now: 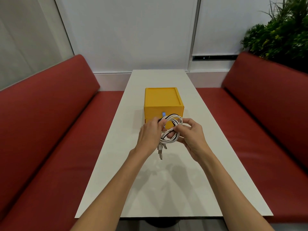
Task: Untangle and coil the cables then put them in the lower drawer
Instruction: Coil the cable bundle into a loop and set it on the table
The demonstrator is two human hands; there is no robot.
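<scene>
A tangled bundle of white and black cables (pixel 171 129) hangs in the air between both hands, looped in a figure-eight, with white plug ends dangling below it. My left hand (pixel 150 134) grips the bundle's left side. My right hand (pixel 190 134) pinches its right side. Just behind the hands stands a yellow drawer box (pixel 163 100) on the white table (pixel 166 180). Its drawers look closed; a blue pull tab shows on the upper front, and the cables and hands hide most of the lower drawer front.
Red upholstered benches (pixel 50 130) run along both sides of the narrow table. A green plant (pixel 281 30) stands at the back right behind the right bench. White wall panels close off the far end.
</scene>
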